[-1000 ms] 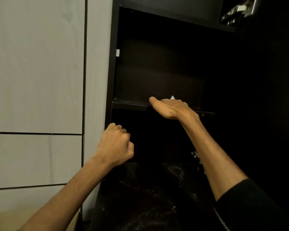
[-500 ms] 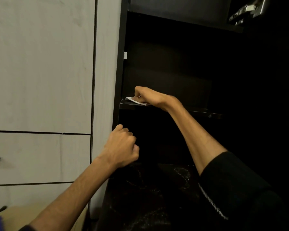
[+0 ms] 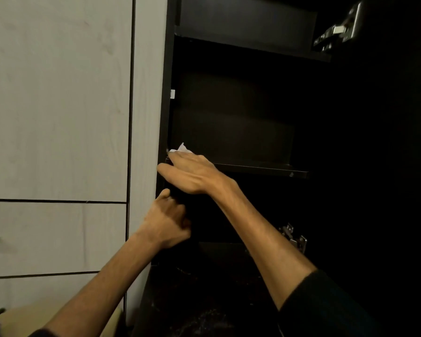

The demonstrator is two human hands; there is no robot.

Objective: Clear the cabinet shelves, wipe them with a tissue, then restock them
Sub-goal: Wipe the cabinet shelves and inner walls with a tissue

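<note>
Dark cabinet (image 3: 229, 93) stands open; its shelf (image 3: 265, 169) front edge runs toward 3 o'clock, unobstructed. Right hand (image 3: 192, 173) presses flat on the white tissue (image 3: 181, 149) at the shelf's left corner, fingers straight. Left hand (image 3: 168, 222), at 6 o'clock below, is curled in a fist, holding nothing visible.

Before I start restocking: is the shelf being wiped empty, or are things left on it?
Empty, as far as shows. On the shelf only the tissue under the right hand is visible; its dark back corners are unclear.
</note>
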